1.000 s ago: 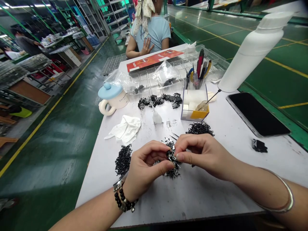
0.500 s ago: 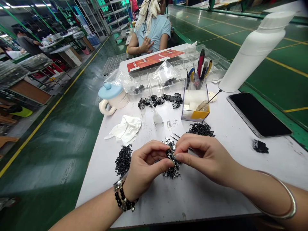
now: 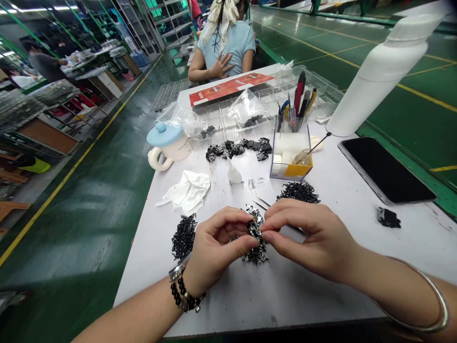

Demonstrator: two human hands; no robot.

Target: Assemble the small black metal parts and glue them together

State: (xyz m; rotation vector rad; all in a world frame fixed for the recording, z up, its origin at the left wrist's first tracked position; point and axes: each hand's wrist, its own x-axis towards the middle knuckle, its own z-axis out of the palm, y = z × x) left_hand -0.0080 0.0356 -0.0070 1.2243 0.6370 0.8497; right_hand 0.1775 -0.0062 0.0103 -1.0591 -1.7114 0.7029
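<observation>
Between thumb and fingers, my left hand (image 3: 223, 238) pinches a small black and silver part (image 3: 254, 229). Thumb and forefinger of my right hand (image 3: 307, 233) are pressed together at the right edge of that part; whether something tiny is between them is hidden. Below the hands lies a pile of small shiny metal pieces (image 3: 256, 257). Small black curved pieces form one heap (image 3: 183, 237) left of my left hand and another heap (image 3: 299, 192) behind my right hand. Dark tweezers (image 3: 262, 204) lie partly hidden under my right hand.
Behind stand a lidded mug (image 3: 171, 145), a small dropper bottle (image 3: 233, 174), a tool box (image 3: 291, 157) and a row of black parts (image 3: 237, 148). A white cloth (image 3: 189, 190) lies left. At right are a phone (image 3: 387, 169) and white bottle (image 3: 378, 76). A person (image 3: 224, 52) sits opposite.
My right hand has shifted slightly right, its fingertips a little farther from the left fingertips. The part remains in my left hand. The person opposite has moved a hand slightly across the chest.
</observation>
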